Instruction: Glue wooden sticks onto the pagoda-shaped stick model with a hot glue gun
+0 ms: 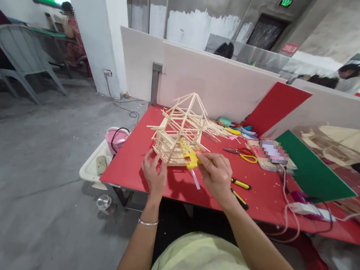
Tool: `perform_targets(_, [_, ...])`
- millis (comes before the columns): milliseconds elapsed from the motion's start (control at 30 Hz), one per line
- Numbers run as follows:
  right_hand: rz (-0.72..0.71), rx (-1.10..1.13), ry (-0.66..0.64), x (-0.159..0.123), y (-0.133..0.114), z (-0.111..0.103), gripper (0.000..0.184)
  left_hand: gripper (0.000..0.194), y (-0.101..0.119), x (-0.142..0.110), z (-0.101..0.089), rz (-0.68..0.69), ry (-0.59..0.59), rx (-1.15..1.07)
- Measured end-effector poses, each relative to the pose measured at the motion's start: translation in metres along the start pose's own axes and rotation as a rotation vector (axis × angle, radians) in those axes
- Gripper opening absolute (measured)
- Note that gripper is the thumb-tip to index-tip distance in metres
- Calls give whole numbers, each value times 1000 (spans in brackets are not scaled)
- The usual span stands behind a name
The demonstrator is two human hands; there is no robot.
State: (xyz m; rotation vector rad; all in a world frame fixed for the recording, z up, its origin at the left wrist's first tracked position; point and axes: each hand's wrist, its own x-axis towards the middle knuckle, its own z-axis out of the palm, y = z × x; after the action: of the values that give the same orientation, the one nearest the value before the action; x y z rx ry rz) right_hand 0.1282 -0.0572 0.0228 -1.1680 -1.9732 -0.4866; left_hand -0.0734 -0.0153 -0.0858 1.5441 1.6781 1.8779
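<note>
A model pavilion built of thin wooden sticks, with a pointed open roof frame, stands on the red table. At its front left corner, my left hand has its fingers curled against the lower sticks, gripping the edge. My right hand is closed round the handle of a yellow hot glue gun. A clear glue stick pokes out of the gun's rear. The nozzle points at the front of the model, and whether it touches the sticks I cannot tell.
Loose sticks lie behind the model. Scissors, yellow-black pliers and a power strip with cables are to the right. A green board leans there. Left of the table stands a white tray; other people sit farther off.
</note>
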Motion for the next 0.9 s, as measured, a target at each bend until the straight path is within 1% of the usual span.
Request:
perform_targets(100, [4, 9, -8, -3, 0, -5, 44, 26, 4, 8, 1, 105, 11, 37])
perform_targets(200, [22, 20, 7, -7, 2, -11, 46, 26, 3, 17, 5, 182, -20, 52])
perform_targets(300, [58, 46, 19, -14, 6, -19, 46, 24, -1, 20, 11, 220, -68, 73])
perform_targets(400, [80, 72, 1, -21, 9, -30, 45, 22, -4, 18, 17, 211, -100, 105])
perform_targets(533, [71, 94, -16, -24, 5, -42, 43, 20, 2, 9, 21, 185, -109, 193])
perform_targets(600, [53, 107, -13, -24, 0, -47, 45, 20, 10, 5, 22, 176, -99, 232])
perform_targets(667, [36, 114, -13, -23, -6, -51, 47, 22, 21, -2, 23, 186, -119, 259])
perform_targets(733, [23, 103, -28, -23, -11, -56, 49, 27, 32, -12, 26, 201, -162, 299])
perform_targets(900, [16, -17, -53, -22, -17, -61, 46, 33, 53, -43, 38, 220, -196, 364])
